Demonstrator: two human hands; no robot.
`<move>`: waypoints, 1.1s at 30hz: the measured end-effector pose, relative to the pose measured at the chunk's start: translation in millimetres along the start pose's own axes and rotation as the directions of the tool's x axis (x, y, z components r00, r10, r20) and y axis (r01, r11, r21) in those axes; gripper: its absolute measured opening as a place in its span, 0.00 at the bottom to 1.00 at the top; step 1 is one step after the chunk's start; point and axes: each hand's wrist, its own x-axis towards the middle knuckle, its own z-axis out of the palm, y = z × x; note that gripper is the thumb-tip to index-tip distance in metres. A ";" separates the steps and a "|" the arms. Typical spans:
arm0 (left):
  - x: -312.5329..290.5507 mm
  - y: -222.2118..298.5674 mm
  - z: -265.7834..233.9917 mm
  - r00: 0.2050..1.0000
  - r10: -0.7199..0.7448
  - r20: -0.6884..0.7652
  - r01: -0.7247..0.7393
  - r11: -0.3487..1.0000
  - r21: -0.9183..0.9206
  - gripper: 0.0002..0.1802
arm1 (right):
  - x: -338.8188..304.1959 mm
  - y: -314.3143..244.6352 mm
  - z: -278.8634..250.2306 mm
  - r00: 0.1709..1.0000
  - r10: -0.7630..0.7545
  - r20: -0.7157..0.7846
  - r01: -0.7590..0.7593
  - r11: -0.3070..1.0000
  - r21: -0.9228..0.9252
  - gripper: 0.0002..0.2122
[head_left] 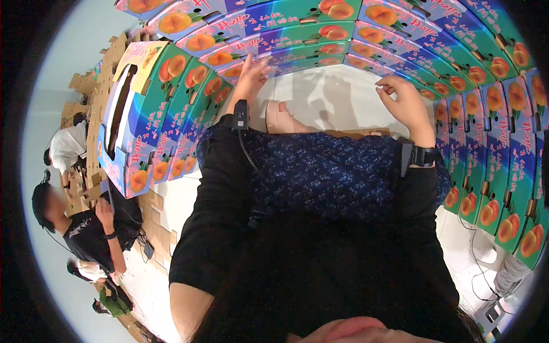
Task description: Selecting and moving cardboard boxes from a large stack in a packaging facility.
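Observation:
My left hand (251, 77) is raised in front of the far stack of fruit cartons (274, 30), its fingers apart and nothing in them. Whether its fingertips touch a carton, I cannot tell. My right hand (402, 102) hangs in the air before the right part of the far cartons. Its fingers are loosely bent, with a gap to the thumb and no visible object held. The cartons are green, blue and pink, printed with peaches. Both wrists wear black bands with small devices, and a cable runs from the left one.
More peach cartons form a stack (171, 108) at my left, the top one with a long dark slot, and another (486, 148) at my right. White floor (311, 88) lies between. Several people, one in black (94, 228), sit by brown cardboard at the far left. Cables trail at lower right.

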 end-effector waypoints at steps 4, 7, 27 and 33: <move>2.3 -1.3 -7.7 0.995 0.010 0.095 -0.008 1.000 -0.017 0.49 | 0.0 2.4 6.6 0.999 0.029 0.019 -0.029 1.000 -0.008 0.10; 5.8 -3.3 -11.8 0.993 0.022 0.119 -0.023 1.000 0.009 0.50 | 1.0 6.6 8.9 1.000 -0.006 0.022 0.005 1.000 0.014 0.10; 6.1 -3.7 -17.1 0.995 0.052 0.081 -0.058 0.995 0.085 0.45 | 1.8 3.0 6.9 0.996 0.023 0.085 -0.023 1.000 -0.008 0.11; 8.3 -3.4 -19.0 0.994 0.038 0.102 -0.047 0.995 0.088 0.44 | 2.5 7.0 7.9 0.995 0.028 0.099 -0.028 1.000 -0.003 0.12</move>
